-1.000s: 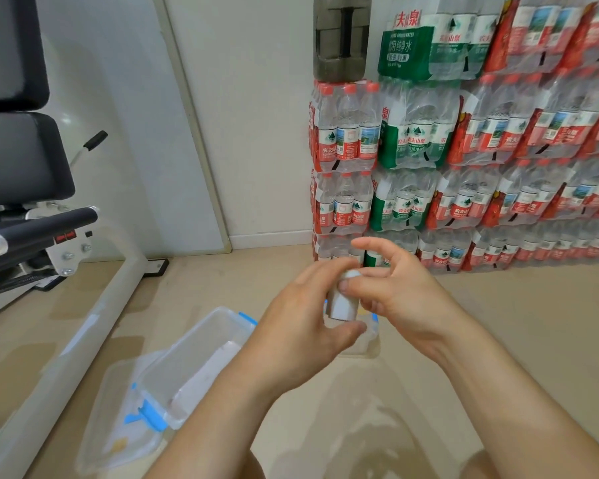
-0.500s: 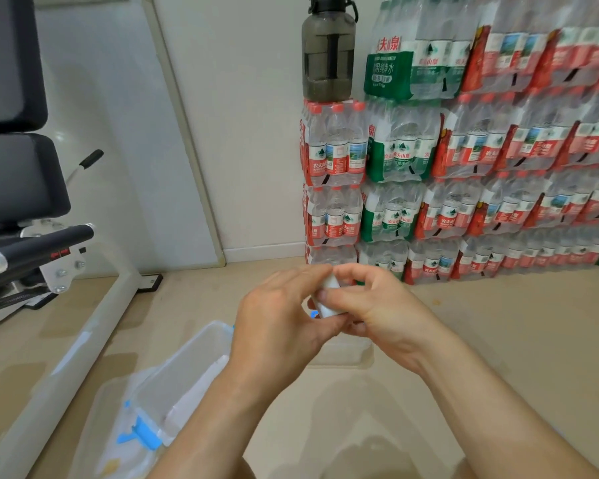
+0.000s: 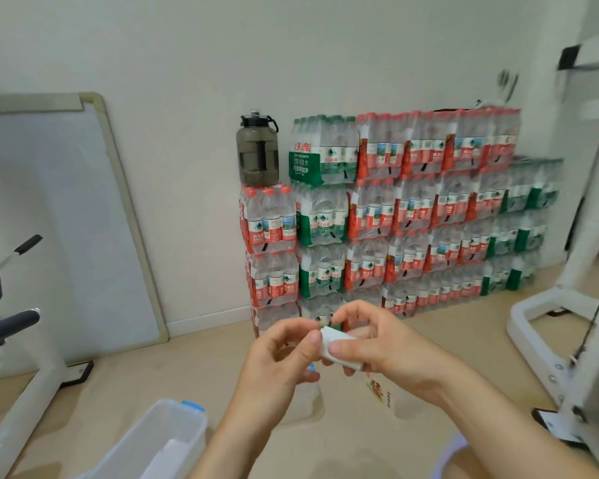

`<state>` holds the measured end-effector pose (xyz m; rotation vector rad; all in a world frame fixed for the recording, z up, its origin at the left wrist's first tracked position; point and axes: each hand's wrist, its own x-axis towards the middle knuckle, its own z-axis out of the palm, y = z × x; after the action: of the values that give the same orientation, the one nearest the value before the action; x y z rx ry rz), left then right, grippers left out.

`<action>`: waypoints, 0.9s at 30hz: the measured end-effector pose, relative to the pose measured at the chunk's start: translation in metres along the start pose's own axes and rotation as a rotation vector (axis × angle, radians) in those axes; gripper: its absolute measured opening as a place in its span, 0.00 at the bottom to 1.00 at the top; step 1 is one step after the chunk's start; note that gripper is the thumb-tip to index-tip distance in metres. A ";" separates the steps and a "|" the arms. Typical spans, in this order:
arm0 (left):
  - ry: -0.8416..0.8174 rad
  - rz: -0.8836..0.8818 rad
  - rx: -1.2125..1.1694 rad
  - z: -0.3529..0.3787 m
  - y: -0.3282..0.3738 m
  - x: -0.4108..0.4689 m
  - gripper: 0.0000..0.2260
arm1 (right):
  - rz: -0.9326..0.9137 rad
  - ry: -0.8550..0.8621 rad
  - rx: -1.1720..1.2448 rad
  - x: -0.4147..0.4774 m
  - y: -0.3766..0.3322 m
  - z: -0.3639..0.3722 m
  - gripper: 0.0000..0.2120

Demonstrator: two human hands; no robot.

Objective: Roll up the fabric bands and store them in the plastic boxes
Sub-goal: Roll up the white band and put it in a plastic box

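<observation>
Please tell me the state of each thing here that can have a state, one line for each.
White fabric band: rolled, held between both hands.
Left hand: grip on the roll with the thumb.
Right hand: grip closed on the roll.
Plastic box: lid off, on the floor.
Dark jug: upright, cap on.

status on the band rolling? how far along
Done: something pale already lies in the open plastic box at lower left, too blurred to identify. In hand: a white fabric band held between the right hand and left hand, above the floor, apparently mid-roll. Left: finish the roll and put it in a box. No other loose bands are visible.
</observation>
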<state>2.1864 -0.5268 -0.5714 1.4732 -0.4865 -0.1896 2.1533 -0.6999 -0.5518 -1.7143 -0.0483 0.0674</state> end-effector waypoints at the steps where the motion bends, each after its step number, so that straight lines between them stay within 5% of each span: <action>1: -0.045 -0.022 -0.020 0.006 0.002 -0.005 0.14 | 0.005 -0.025 -0.014 -0.011 -0.004 -0.006 0.17; 8: -0.276 -0.028 0.062 0.046 0.023 -0.001 0.13 | 0.115 -0.088 -0.088 -0.051 -0.028 -0.054 0.14; 16: -0.228 -0.095 0.091 0.119 0.035 0.059 0.07 | -0.058 0.302 0.365 -0.061 -0.004 -0.123 0.13; 21: -0.378 -0.190 0.246 0.138 0.000 0.109 0.09 | -0.095 0.468 0.162 -0.031 0.039 -0.145 0.12; 27: -0.464 -0.307 0.302 0.142 -0.092 0.177 0.12 | 0.010 0.387 -0.027 0.043 0.104 -0.182 0.10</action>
<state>2.2992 -0.7377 -0.6237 1.8030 -0.6798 -0.7396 2.2088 -0.8913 -0.6296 -1.7274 0.2471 -0.2592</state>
